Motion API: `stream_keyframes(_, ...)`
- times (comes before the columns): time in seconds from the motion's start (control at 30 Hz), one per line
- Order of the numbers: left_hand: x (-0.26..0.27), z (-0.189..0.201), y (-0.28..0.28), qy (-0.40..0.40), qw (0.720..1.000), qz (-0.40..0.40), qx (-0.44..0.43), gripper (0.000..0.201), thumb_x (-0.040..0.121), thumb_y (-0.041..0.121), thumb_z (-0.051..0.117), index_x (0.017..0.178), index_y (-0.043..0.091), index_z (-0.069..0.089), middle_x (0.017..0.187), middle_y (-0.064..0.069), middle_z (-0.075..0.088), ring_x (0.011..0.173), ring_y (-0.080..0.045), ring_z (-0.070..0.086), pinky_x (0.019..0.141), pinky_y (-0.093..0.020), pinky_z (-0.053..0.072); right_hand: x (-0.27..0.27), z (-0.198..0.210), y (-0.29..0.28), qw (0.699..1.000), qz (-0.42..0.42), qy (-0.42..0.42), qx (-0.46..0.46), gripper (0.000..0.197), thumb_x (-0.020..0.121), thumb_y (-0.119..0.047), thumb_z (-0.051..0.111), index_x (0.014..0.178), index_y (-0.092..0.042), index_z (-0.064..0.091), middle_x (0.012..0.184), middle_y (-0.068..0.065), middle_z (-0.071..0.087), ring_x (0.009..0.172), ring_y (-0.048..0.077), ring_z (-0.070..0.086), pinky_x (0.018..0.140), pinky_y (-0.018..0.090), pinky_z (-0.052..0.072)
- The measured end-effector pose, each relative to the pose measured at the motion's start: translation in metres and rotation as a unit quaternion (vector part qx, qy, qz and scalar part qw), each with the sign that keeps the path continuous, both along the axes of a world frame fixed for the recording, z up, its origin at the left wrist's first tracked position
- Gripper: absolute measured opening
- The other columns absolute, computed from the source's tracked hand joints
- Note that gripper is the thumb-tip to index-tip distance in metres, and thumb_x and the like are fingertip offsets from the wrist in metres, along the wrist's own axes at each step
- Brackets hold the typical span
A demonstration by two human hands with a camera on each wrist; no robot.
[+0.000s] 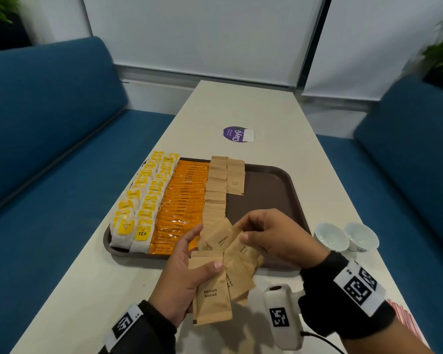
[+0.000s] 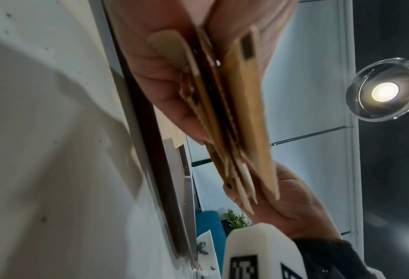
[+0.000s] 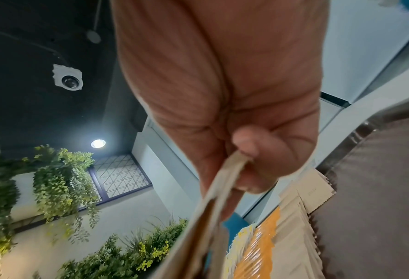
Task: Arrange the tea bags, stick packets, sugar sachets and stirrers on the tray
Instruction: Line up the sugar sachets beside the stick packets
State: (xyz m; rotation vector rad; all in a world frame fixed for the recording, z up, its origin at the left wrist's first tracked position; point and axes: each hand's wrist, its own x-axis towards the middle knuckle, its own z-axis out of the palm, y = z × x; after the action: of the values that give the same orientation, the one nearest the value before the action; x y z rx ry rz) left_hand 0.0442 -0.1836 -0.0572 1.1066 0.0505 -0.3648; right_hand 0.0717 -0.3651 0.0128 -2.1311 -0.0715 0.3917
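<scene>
Above the near edge of the tray (image 1: 279, 180), the left hand (image 1: 182, 274) grips a fanned bundle of sugar sachets (image 1: 215, 290); the right hand (image 1: 274, 238) pinches one sachet, probably to continue the second row.

On the tray (image 1: 274, 190), tea bags (image 1: 141, 200) lie left, stick packets (image 1: 184, 200) middle, sugar sachets (image 1: 216, 190) right.

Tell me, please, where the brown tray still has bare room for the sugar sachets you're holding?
The brown plastic tray is bare on its right, between the kraft sugar-sachet rows and the right rim. Its left is crowded with yellow tea bags and orange stick packets.
</scene>
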Motion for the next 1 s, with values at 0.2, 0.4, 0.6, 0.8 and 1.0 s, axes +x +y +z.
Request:
stream_keyframes(0.2,0.004,0.000,0.005,-0.011,1.000,-0.005,0.007,0.061,0.056,-0.009,0.079,0.107,0.020,0.064,0.100,-0.005,0.071,0.086,-0.027,0.070,0.062,-0.034,0.058,0.011,0.008,-0.003,0.999,0.029,0.010,-0.028,0.012,0.084,-0.004,0.068,0.089,-0.015,0.069,0.073,-0.009,0.068,0.058,-0.003,0.060,0.055,0.010,0.046)
stream_keyframes(0.4,0.016,0.001,0.011,0.006,1.000,-0.001,0.001,0.055,0.056,-0.010,0.078,0.103,0.013,0.063,0.091,-0.006,0.074,0.078,-0.024,0.070,0.061,-0.033,0.059,0.037,0.020,-0.011,1.000,0.007,0.015,-0.023,0.008,0.084,-0.009,0.068,0.084,-0.017,0.067,0.065,-0.009,0.066,0.050,-0.004,0.057,0.047,0.012,0.042)
stream_keyframes(0.6,0.024,-0.001,0.017,0.041,0.999,-0.010,-0.013,0.053,0.057,-0.003,0.069,0.107,0.014,0.062,0.095,-0.010,0.074,0.080,-0.030,0.070,0.059,-0.039,0.060,0.107,0.001,-0.027,0.972,-0.233,-0.011,0.031,0.009,0.092,-0.010,0.059,0.085,-0.014,0.062,0.079,0.004,0.065,0.055,0.007,0.049,0.041,0.015,0.037)
stream_keyframes(0.8,0.029,-0.001,0.015,0.056,0.998,-0.030,-0.003,0.053,0.056,-0.003,0.070,0.107,0.011,0.062,0.093,-0.014,0.073,0.077,-0.031,0.071,0.054,-0.035,0.057,0.160,-0.032,-0.022,0.955,-0.282,0.085,0.035,0.011,0.094,-0.006,0.054,0.088,-0.009,0.062,0.085,0.009,0.065,0.052,0.010,0.048,0.043,0.018,0.038)
stream_keyframes(1.0,0.033,-0.006,0.016,0.064,0.998,-0.024,0.003,0.064,0.045,0.001,0.084,0.106,0.012,0.064,0.100,-0.017,0.071,0.082,-0.033,0.071,0.057,-0.035,0.057,0.178,-0.035,-0.015,0.956,-0.251,0.145,-0.051,0.018,0.097,-0.013,0.051,0.080,-0.012,0.058,0.066,0.004,0.052,0.052,0.012,0.039,0.049,0.021,0.031)
